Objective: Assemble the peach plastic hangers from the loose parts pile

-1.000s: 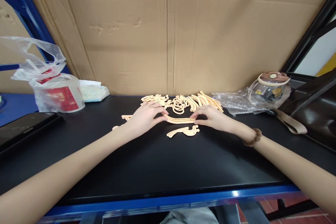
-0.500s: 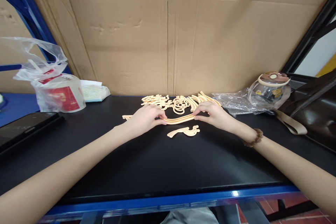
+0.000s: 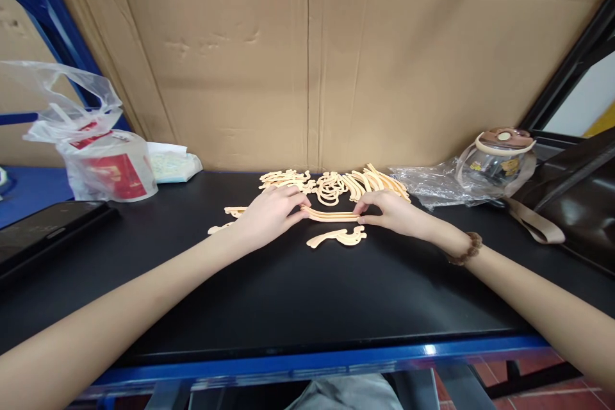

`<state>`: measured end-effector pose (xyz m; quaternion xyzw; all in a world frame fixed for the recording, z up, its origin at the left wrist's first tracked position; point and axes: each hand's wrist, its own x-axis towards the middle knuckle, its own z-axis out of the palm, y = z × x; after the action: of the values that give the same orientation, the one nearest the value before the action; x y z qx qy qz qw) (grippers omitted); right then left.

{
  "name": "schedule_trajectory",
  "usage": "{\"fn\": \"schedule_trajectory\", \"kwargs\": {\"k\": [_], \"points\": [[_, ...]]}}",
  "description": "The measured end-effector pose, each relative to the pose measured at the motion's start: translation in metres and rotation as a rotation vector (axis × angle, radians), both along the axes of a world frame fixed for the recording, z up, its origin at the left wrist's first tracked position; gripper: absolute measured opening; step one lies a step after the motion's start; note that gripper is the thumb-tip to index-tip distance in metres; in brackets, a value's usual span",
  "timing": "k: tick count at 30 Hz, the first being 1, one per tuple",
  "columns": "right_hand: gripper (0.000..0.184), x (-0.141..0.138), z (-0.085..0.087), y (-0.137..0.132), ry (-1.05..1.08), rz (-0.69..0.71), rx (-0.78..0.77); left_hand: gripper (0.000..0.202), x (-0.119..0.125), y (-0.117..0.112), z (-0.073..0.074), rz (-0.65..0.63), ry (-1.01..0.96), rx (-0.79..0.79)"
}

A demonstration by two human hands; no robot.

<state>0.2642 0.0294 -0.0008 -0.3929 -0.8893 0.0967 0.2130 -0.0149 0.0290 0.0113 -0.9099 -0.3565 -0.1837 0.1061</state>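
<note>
Both hands pinch a small set of long, curved, pale peach strips (image 3: 331, 214) lying side by side. My left hand (image 3: 276, 214) has thumb and fingers closed on the left end. On the right end, my right hand (image 3: 387, 210) grips with thumb and forefinger. Just nearer to me lies a hook-shaped peach piece (image 3: 339, 238), touched by neither hand. More flat peach pieces (image 3: 234, 211) stick out from behind my left hand, partly hidden. Farther back is a row of curly pieces (image 3: 331, 189), with a fan of curved strips (image 3: 377, 182) at its right.
On the left stand a bagged white-and-red tub (image 3: 118, 170), a tissue pack (image 3: 173, 165) and a dark phone (image 3: 48, 230). Clear plastic wrap (image 3: 425, 182), a clear bottle with a brown lid (image 3: 497, 163) and a dark bag (image 3: 576, 198) are at right. Cardboard (image 3: 230, 64) walls the back.
The strips have shifted slightly, now looking more tightly lined up between my hands. My left hand is turned a little, and a pale piece beside its wrist has come into view.
</note>
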Motion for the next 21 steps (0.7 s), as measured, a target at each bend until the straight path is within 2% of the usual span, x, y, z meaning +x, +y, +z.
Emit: {"fn": "schedule_trajectory", "kwargs": {"k": [4, 7, 12, 17, 21], "points": [[0.021, 0.001, 0.002, -0.003, -0.074, -0.066, 0.166, 0.024, 0.002, -0.004, 0.0, -0.007, 0.024, -0.014], [0.012, 0.002, 0.005, -0.004, -0.155, -0.06, 0.244, 0.022, 0.002, -0.004, -0.001, -0.03, 0.031, -0.04], [0.005, 0.004, 0.009, -0.005, -0.108, -0.01, 0.126, 0.015, -0.002, 0.002, -0.005, -0.048, -0.009, -0.098], [0.009, 0.004, 0.011, -0.007, -0.023, -0.017, -0.078, 0.014, -0.003, 0.002, -0.006, -0.016, -0.04, -0.148], [0.009, 0.002, 0.011, -0.009, 0.017, -0.008, -0.129, 0.012, -0.001, -0.003, -0.005, -0.017, -0.067, -0.148]]}}
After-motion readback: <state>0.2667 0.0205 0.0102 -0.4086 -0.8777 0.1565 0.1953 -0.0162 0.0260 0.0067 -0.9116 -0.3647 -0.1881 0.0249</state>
